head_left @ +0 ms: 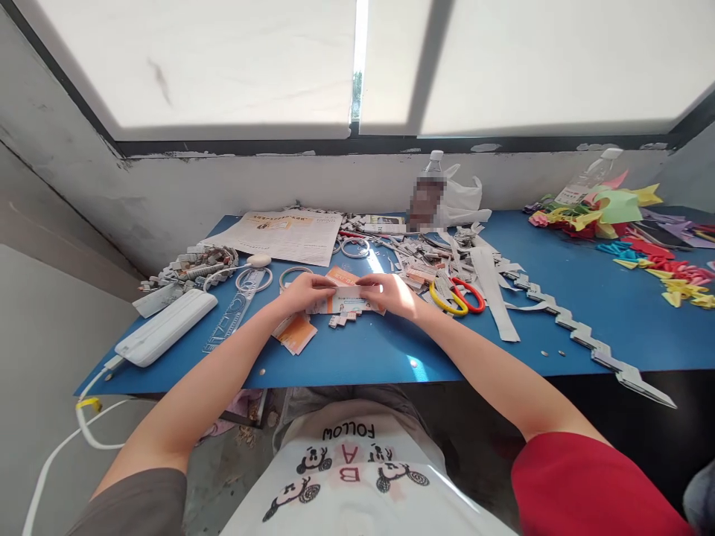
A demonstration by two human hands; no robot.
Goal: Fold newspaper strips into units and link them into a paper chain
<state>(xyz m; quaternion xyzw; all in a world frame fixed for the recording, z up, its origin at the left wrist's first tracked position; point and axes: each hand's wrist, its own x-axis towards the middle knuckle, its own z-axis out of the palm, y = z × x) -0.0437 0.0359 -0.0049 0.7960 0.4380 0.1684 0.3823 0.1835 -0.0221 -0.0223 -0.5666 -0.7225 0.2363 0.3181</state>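
Note:
Both hands hold a printed paper strip point(347, 299), white with orange and blue print, flat just above the blue table. My left hand point(303, 293) is closed on its left end, and my right hand point(395, 295) is closed on its right end; the fingertips are partly hidden. Another orange printed paper point(342, 275) shows behind the strip. Small folded paper pieces point(342, 319) lie just in front of it. Below my left hand rests an orange paper stack point(296, 334). Scissors point(458, 296) with yellow and red handles lie to the right of my right hand.
A white power strip point(167, 327), a clear ruler point(237, 309) and a woven paper coil point(193, 264) are at left. Newspaper point(279, 234), paper scraps point(430, 257) and a bottle point(429, 193) stand behind. A zigzag paper chain point(581, 335) overhangs the front edge at right, near colourful paper point(614, 205).

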